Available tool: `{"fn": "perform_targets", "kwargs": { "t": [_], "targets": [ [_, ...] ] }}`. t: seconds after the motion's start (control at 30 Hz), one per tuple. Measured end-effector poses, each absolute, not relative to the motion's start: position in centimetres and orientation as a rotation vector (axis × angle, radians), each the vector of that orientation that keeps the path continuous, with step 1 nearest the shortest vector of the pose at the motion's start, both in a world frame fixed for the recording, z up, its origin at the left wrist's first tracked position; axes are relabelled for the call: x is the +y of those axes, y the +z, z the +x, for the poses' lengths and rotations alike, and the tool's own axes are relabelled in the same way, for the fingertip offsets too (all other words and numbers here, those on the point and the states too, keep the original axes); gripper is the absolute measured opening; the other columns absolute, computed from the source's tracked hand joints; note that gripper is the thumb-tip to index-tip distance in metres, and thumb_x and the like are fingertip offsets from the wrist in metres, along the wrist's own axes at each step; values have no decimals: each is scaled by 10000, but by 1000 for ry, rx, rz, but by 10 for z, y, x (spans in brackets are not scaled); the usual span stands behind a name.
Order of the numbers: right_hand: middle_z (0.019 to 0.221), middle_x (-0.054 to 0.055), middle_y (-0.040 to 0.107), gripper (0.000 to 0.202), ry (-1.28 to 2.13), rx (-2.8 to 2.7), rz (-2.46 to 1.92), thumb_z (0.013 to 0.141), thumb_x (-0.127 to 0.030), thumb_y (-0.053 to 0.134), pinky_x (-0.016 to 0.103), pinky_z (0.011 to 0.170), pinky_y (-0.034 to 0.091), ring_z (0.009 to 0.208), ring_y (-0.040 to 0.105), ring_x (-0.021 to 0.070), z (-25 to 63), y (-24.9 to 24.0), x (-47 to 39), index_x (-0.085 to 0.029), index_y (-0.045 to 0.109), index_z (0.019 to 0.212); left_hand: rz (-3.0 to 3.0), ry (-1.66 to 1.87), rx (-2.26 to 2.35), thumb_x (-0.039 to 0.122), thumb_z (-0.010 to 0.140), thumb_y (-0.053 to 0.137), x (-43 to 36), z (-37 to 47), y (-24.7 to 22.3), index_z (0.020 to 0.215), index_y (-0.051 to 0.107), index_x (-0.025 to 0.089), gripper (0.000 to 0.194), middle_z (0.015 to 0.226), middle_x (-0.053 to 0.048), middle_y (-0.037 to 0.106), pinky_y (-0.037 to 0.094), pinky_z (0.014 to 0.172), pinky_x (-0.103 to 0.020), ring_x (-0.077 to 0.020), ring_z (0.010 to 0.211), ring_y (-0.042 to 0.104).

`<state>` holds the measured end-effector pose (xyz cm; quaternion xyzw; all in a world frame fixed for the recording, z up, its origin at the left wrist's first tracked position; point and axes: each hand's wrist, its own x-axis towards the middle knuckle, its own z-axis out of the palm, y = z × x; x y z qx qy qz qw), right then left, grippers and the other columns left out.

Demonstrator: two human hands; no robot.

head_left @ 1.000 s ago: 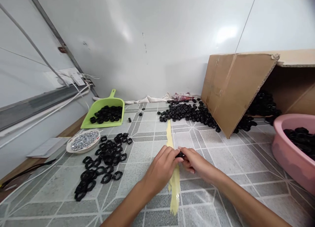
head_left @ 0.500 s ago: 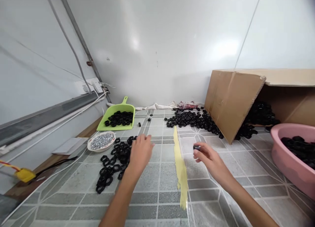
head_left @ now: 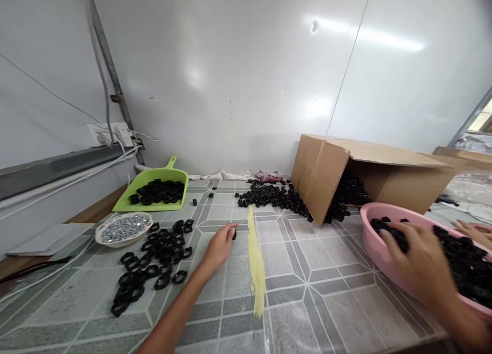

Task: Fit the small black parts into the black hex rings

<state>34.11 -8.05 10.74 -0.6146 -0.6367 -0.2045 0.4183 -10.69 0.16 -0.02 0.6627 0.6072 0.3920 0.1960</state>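
Observation:
My left hand is over the tiled-pattern tabletop, left of the yellow strip. Its fingertips pinch a small black ring, mostly hidden by the fingers. My right hand, smeared by motion, is over the pink basin, its thumb and fingers apart above the black pieces inside. A loose pile of black rings lies left of my left hand. Beyond that pile stands a patterned bowl of small silvery pieces.
A green dustpan holds more black rings. A cardboard box lies on its side, black pieces spilled beside it. Another person's hand is at the basin's far right side. Cables run along the left edge.
My right hand has moved right, from above the tabletop to the pink basin. My left hand has come away from the ring pile, now pinching a ring. The view has shifted right.

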Motion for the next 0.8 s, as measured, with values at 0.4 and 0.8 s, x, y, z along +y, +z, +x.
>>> {"fn": "perform_targets", "kwargs": {
  "t": [0.4, 0.8],
  "targets": [
    [915, 39, 605, 293, 742, -1584, -1211, 925, -418, 591, 392, 893, 429, 956, 589, 202, 96, 13, 99, -145, 622, 825, 1688, 1348, 1884, 328, 987, 399, -43, -75, -16, 1118, 555, 200, 241, 1117, -119, 639, 484, 931, -411, -251, 1063, 621],
    [766, 8, 546, 188, 806, -1428, -1080, 813, -338, 592, 321, 802, 366, 854, 499, 189, 82, 30, 89, -230, 470, 720, 1920, 1076, 2027, 187, 968, 435, -44, -57, -4, 1099, 582, 207, 198, 1105, -114, 578, 508, 864, -384, -246, 965, 657]
  ]
}}
